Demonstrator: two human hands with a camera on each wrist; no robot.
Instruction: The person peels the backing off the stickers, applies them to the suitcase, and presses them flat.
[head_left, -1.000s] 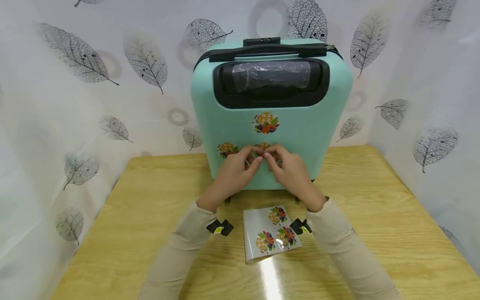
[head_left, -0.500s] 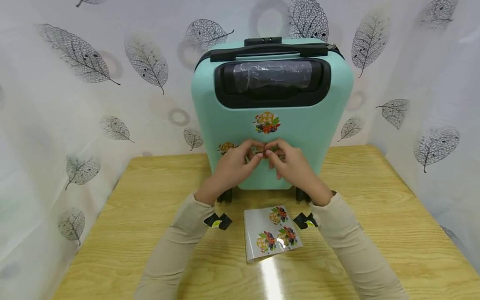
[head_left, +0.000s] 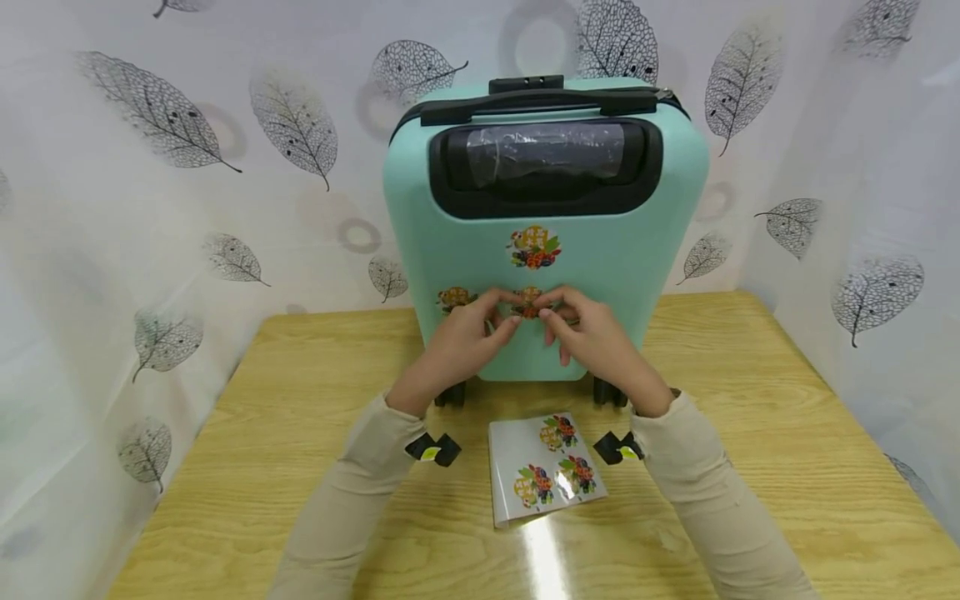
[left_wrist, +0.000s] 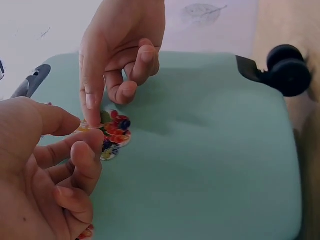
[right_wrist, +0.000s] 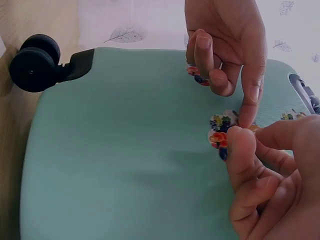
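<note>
A teal suitcase (head_left: 480, 242) stands upright with its black-framed back facing me. On it, a round fruit-print sticker (head_left: 528, 302) lies between the hands. My left hand (head_left: 468, 333) touches this sticker's left side with its index fingertip; the thumb is held close by. From the other side, my right hand (head_left: 592, 329) touches its right part with the index finger, the remaining fingers loosely bent. Both wrist views show the fingertips meeting over the sticker (left_wrist: 117, 132) and covering part of it. One sticker (head_left: 534, 247) sits above, another (head_left: 453, 298) at left, partly behind the left hand.
A white sticker sheet (head_left: 517, 442) with several fruit stickers lies on the wooden table (head_left: 300, 433) in front of the suitcase. Black wheels (head_left: 452, 393) show at its base. A leaf-patterned curtain (head_left: 315, 225) hangs behind and at both sides.
Both hands stay at the same sticker. Their fingertips have moved slightly apart, the right hand a little to the right, so more of the sticker shows between them.
</note>
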